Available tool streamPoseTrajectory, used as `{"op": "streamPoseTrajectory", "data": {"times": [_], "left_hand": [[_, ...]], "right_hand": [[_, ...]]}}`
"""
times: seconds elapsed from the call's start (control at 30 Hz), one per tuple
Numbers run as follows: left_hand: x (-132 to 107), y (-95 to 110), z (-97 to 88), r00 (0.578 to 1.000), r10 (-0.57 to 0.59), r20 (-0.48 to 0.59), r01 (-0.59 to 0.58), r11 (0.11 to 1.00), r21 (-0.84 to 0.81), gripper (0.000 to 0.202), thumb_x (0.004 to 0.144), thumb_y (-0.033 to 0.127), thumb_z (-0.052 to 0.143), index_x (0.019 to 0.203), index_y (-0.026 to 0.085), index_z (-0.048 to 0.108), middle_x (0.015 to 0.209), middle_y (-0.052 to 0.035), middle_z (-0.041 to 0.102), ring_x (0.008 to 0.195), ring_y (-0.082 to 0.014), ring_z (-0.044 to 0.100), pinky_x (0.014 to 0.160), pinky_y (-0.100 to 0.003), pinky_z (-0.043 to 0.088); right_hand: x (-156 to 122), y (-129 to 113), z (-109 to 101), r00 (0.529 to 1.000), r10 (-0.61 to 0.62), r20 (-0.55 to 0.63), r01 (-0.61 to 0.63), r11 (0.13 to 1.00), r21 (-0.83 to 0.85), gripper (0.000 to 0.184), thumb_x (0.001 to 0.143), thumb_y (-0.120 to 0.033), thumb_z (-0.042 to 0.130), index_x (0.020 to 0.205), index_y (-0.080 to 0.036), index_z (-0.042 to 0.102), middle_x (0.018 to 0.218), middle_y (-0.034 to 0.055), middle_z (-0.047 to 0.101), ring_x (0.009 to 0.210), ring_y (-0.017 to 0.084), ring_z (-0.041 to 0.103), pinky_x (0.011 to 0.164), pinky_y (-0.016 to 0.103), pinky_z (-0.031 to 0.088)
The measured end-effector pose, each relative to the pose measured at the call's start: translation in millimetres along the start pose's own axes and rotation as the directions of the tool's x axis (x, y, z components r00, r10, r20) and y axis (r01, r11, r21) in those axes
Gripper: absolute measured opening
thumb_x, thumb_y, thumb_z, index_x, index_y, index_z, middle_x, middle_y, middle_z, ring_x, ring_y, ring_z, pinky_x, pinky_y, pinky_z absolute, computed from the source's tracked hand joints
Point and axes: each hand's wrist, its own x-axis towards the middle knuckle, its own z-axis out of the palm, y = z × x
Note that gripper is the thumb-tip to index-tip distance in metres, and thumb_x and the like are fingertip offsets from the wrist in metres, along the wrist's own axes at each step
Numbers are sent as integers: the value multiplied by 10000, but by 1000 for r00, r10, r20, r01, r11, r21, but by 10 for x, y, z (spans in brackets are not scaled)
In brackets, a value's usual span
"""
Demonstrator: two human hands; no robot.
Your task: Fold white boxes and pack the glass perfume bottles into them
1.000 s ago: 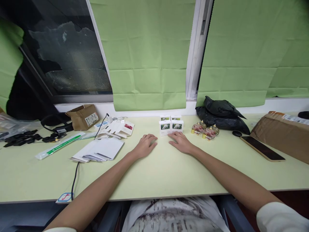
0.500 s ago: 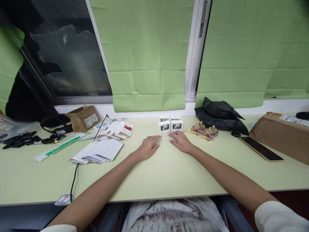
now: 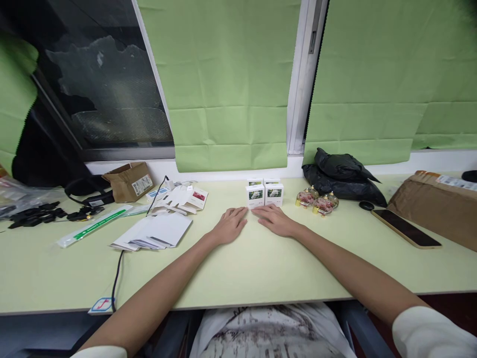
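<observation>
Several small white boxes (image 3: 255, 196) with flower pictures stand grouped in two rows on the pale table (image 3: 268, 268). My left hand (image 3: 230, 225) lies flat in front and to the left of them, fingers stretched out, holding nothing. My right hand (image 3: 275, 221) rests just in front of the boxes, its fingers extended and pointing left. Its fingertips are close to the front boxes; whether they touch I cannot tell. To the right of the boxes sit several ornate gold and pink glass bottles (image 3: 324, 205).
Flattened white cartons (image 3: 160, 230) and opened ones (image 3: 179, 198) lie left, near a brown box (image 3: 128, 182), a cable and a green-striped plastic packet (image 3: 93, 226). On the right are black bags (image 3: 339, 181), a phone (image 3: 406, 227) and a brown parcel (image 3: 436, 206).
My right hand has slid left along the front of the boxes, towards my left hand. My left hand and the boxes look almost unchanged; the view has shifted slightly.
</observation>
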Motion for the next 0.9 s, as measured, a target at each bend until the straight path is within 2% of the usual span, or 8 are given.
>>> {"op": "streamPoseTrajectory", "data": {"times": [0.2, 0.37, 0.57, 0.77, 0.9], "left_hand": [[15, -31, 13, 997, -28, -77, 28, 1000, 1, 494, 1086, 422, 379, 1545, 295, 509, 1583, -75, 530, 1422, -347, 420, 1171, -595, 382], [10, -69, -10, 988, -93, -121, 95, 995, 17, 403, 1066, 396, 432, 1416, 288, 601, 1499, -77, 586, 1371, -352, 449, 1131, -580, 411], [-15, -85, -33, 986, -111, -123, 114, 993, 20, 374, 1065, 397, 442, 1383, 286, 606, 1478, -72, 593, 1356, -354, 462, 1117, -572, 415], [-27, -92, -45, 985, -115, -127, 119, 993, 22, 357, 1058, 403, 461, 1365, 297, 609, 1464, -74, 597, 1356, -354, 465, 1105, -574, 422], [-33, -108, -52, 984, -127, -126, 131, 991, 24, 358, 1053, 426, 472, 1362, 307, 611, 1463, -69, 595, 1356, -352, 464, 1114, -571, 415]], "right_hand": [[17, -73, -33, 997, 27, 78, -27, 1000, 7, 602, 1094, -583, 333, 1660, -378, 335, 1712, -13, 375, 1510, 337, 351, 1244, 562, 271], [10, -67, -39, 993, 66, 103, -67, 998, 5, 660, 1067, -677, 317, 1662, -394, 325, 1744, -29, 297, 1531, 365, 320, 1254, 564, 246], [17, -24, 14, 993, 104, 63, -104, 994, -17, 707, 1063, -704, 263, 1673, -348, 311, 1731, 12, 338, 1540, 353, 316, 1259, 537, 238], [21, -22, 29, 988, 149, 37, -149, 989, -25, 713, 1062, -689, 294, 1680, -331, 289, 1718, 50, 360, 1526, 361, 335, 1240, 551, 254], [23, -39, 20, 982, 187, 6, -187, 982, -32, 692, 1065, -649, 343, 1668, -311, 322, 1676, 87, 417, 1499, 366, 356, 1222, 549, 276]]}}
